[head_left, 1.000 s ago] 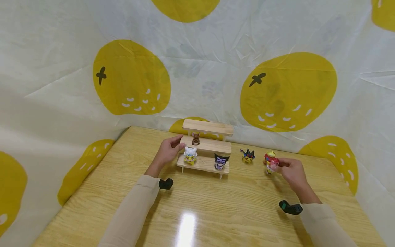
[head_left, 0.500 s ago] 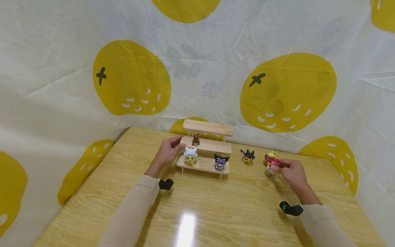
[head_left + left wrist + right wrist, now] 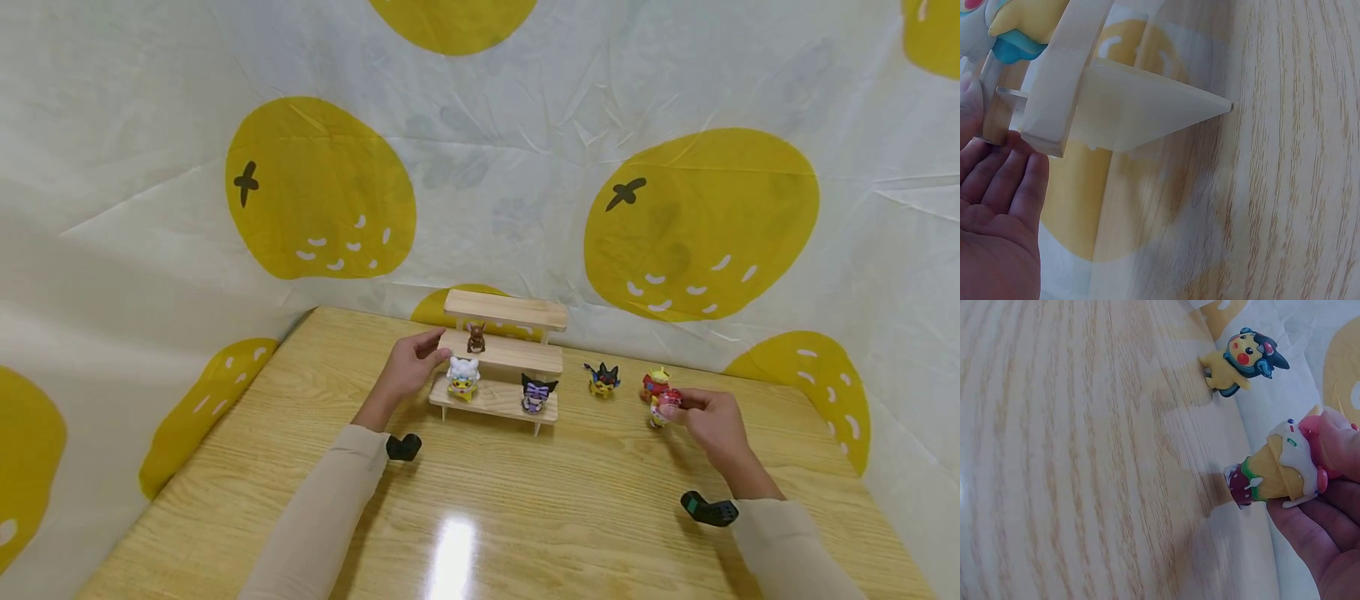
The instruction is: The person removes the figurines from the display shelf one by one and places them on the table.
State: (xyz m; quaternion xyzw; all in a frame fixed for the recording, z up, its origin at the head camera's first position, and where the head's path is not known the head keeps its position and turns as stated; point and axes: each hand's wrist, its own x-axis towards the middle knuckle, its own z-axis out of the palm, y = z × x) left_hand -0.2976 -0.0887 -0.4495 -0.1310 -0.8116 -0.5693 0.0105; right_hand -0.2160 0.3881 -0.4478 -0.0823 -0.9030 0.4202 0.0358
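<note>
In the head view, my right hand (image 3: 714, 423) pinches an ice-cream-cone figurine (image 3: 1282, 465) between thumb and fingers. It has a pink top, white drips and a dark red base, tilted in the right wrist view. Right behind it is a red and yellow figurine (image 3: 657, 383). My left hand (image 3: 408, 367) holds the left end of the middle shelf of a three-tier wooden display stand (image 3: 506, 310), thumb on one side and fingertips on the other. A brown figurine (image 3: 476, 338) sits on that shelf. The bottom shelf bears a white-hooded yellow figurine (image 3: 462, 380) and a black and purple figurine (image 3: 536, 393).
A yellow figurine with a dark spiky cap (image 3: 602, 380) stands on the wooden table (image 3: 570, 500) between the stand and my right hand. Behind the table hangs a white cloth (image 3: 510, 167) printed with yellow fruit, and it also runs along both sides.
My right hand and the ice-cream-cone figurine have shifted slightly to the right and toward me. The left hand, the stand and the other figurines keep their places.
</note>
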